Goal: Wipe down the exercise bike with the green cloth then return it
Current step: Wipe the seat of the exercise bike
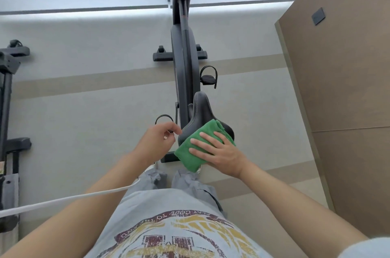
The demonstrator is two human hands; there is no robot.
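The saddle (201, 110) is the landmark. A cloth (195, 148) lies on its near end, under the flat right hand (219, 152). The left hand (157, 141) hangs just left of the saddle, apart from it. The bike frame (182, 57) runs beyond the saddle; one pedal (207, 78) sits beyond-right, a wall panel (337, 88) far right.

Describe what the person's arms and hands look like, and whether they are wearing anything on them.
Both arms are bare from the near edge of the picture down to the wrists. The left hand and right hand wear no gloves, and no rings, watch or bands show. A pale grey sleeve edge shows at the right shoulder. A white cable crosses the left forearm.
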